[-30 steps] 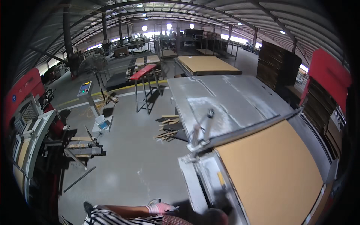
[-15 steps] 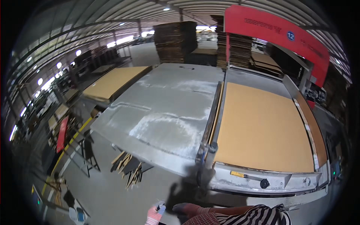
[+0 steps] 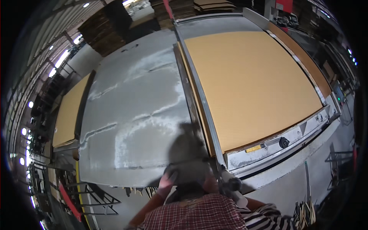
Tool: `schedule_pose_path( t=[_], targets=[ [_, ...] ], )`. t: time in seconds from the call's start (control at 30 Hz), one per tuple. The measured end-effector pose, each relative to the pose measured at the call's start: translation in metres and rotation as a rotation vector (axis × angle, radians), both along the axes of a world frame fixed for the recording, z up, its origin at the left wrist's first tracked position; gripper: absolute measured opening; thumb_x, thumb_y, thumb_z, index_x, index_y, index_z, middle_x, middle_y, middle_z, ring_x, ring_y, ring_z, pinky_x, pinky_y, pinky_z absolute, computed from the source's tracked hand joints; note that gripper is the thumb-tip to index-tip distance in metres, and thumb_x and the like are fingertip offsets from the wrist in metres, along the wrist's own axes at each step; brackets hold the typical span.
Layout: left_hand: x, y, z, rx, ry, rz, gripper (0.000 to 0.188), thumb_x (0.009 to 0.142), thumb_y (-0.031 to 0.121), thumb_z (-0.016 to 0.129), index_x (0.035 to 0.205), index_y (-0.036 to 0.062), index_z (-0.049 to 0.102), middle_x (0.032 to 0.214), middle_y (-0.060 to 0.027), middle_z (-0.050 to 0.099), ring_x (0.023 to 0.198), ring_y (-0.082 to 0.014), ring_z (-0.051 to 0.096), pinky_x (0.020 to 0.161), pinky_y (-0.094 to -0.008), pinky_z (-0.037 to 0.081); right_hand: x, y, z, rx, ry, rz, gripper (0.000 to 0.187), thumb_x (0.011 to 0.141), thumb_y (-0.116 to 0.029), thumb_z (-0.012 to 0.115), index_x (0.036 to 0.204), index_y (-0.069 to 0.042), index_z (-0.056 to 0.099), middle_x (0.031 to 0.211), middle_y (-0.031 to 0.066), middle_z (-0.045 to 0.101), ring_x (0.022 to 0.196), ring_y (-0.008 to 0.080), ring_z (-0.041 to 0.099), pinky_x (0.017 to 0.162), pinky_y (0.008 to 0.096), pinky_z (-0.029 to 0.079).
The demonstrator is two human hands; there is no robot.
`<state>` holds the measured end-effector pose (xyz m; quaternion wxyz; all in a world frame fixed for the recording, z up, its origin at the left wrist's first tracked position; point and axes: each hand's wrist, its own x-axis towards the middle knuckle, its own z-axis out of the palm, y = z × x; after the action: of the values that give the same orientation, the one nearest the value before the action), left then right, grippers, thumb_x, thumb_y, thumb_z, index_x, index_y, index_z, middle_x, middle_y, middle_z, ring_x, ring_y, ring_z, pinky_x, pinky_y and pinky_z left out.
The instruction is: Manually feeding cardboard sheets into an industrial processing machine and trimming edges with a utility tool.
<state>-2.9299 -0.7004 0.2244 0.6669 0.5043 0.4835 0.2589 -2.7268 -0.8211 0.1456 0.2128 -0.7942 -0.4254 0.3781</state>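
My left hand (image 3: pixel 166 181), in a pinkish glove with grey fingertips, is at the front edge of a wide grey metal table (image 3: pixel 145 97). My right hand (image 3: pixel 210 181) is a short way to its right, near the corner where the table meets the machine frame (image 3: pixel 205 99). Dark shadow and blur cover the fingers of both hands, and whether they grip anything does not show. A cylindrical metal fitting (image 3: pixel 231 181) on the frame stands beside my right hand and partly covers that arm. Tan board sheets (image 3: pixel 253 84) lie in the bay to the right.
A stack of tan boards (image 3: pixel 69 111) stands left of the table. A yellow-handled part and a black knob (image 3: pixel 284 142) sit on the bay's front rail. Thin strips (image 3: pixel 304 212) stand bundled at lower right. A black metal stand (image 3: pixel 97 199) is at lower left.
My view has tilted down and moved nearer to the table. Both hands have come forward to its front edge, from low in front of me. The tan sheets look unmoved in the bay.
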Motion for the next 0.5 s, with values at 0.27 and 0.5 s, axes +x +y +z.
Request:
schedule_pose_path(
  t=[0.27, 0.5],
  targets=[
    [0.192, 0.253, -0.062, 0.27, 0.223, -0.058, 0.079, 0.086, 0.024, 0.072, 0.151, 0.007, 0.03, 0.147, -0.0204, 0.042, 0.132, -0.0333, 0.046, 0.113, -0.035, 0.034, -0.027, 0.046, -0.012, 0.244, 0.204, -0.361, 0.052, 0.091, -0.034, 0.067, 0.128, 0.001, 0.057, 0.115, 0.0153, 0.065, 0.102, 0.0253, 0.064, 0.092, 0.035, 0.048],
    [0.223, 0.434, -0.03, 0.297, 0.276, -0.016, 0.112, 0.067, 0.016, 0.084, 0.154, 0.005, 0.015, 0.151, -0.022, 0.036, 0.138, -0.0331, 0.038, 0.116, -0.0344, 0.031, -0.067, 0.139, 0.017, 0.301, 0.391, -0.464, 0.048, 0.092, -0.031, 0.066, 0.128, 0.0, 0.058, 0.113, 0.0125, 0.066, 0.099, 0.022, 0.064, 0.089, 0.0331, 0.048]
  ],
)
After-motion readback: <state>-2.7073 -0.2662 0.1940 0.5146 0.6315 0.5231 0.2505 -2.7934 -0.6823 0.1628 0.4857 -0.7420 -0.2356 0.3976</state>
